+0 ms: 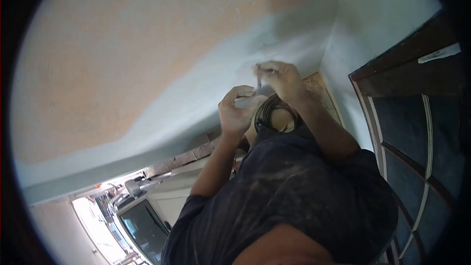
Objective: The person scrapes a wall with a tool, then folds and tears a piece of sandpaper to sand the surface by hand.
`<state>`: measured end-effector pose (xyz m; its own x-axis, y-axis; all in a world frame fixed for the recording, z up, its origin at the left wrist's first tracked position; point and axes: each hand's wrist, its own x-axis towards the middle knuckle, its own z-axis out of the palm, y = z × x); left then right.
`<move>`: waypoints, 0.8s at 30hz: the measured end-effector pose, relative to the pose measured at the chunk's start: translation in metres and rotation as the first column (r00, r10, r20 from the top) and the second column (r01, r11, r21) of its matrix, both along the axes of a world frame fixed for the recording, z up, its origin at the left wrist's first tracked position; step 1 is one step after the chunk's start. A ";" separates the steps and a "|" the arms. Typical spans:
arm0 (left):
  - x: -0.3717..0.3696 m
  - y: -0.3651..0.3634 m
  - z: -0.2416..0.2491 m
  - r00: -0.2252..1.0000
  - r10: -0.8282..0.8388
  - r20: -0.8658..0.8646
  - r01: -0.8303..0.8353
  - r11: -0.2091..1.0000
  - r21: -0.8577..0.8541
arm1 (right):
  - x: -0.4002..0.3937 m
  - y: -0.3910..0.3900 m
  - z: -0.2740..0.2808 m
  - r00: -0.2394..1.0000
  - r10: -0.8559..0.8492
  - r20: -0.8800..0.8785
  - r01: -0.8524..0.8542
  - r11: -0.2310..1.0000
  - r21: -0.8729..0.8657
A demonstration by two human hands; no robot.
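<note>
My right hand is raised in front of the wall, its fingers pinched round a small, thin, dark piece that is blurred and too small to name. Lower and to the left, my left hand has its fingers curved and its thumb apart, with nothing visible between them. Just below both hands, a coil of dark cable or wire lies against my legs in front of the dark, dusty shirt.
A wall with patchy orange and white paint rises close ahead. On the right stands a dark-framed door or window with panes. A vehicle shows through an opening at lower left, beside a brownish ledge.
</note>
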<state>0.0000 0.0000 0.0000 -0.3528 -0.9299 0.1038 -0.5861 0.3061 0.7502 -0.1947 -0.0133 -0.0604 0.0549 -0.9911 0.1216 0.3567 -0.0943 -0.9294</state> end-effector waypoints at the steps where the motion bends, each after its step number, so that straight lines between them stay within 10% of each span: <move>1: 0.010 -0.002 -0.001 0.994 0.034 -0.102 -0.035 0.999 -0.013 | 0.000 -0.014 0.000 0.964 -0.263 -0.034 0.259 0.962 -0.090; 3: 0.007 -0.010 -0.002 0.974 0.083 -0.213 -0.084 0.996 0.006 | -0.030 -0.043 0.008 0.822 -0.562 -0.090 0.536 0.818 -0.206; 5: 0.020 -0.002 -0.009 0.976 0.145 -0.160 -0.127 0.985 0.119 | -0.046 -0.062 0.011 0.357 -0.933 -0.042 0.771 0.320 -0.550; 9: 0.063 -0.006 -0.022 0.983 0.183 -0.016 -0.177 0.968 0.179 | -0.069 -0.088 0.008 -0.026 -0.997 -0.079 0.794 0.027 -0.607; 19: 0.140 -0.038 -0.031 0.977 0.212 -0.030 -0.195 0.940 0.280 | -0.053 -0.132 -0.024 -0.259 -0.966 0.005 0.914 -0.247 -0.323; 24: 0.154 -0.058 -0.038 0.989 0.137 -0.054 -0.112 0.938 0.327 | -0.038 -0.131 -0.016 -0.154 -0.985 0.080 0.925 -0.172 -0.338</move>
<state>0.1541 -0.0583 -0.0380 -0.2353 -0.9537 -0.1872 -0.5420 -0.0311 0.8398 -0.2331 -0.1443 -0.0768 -0.8834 0.1193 0.4532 -0.4642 -0.3560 -0.8111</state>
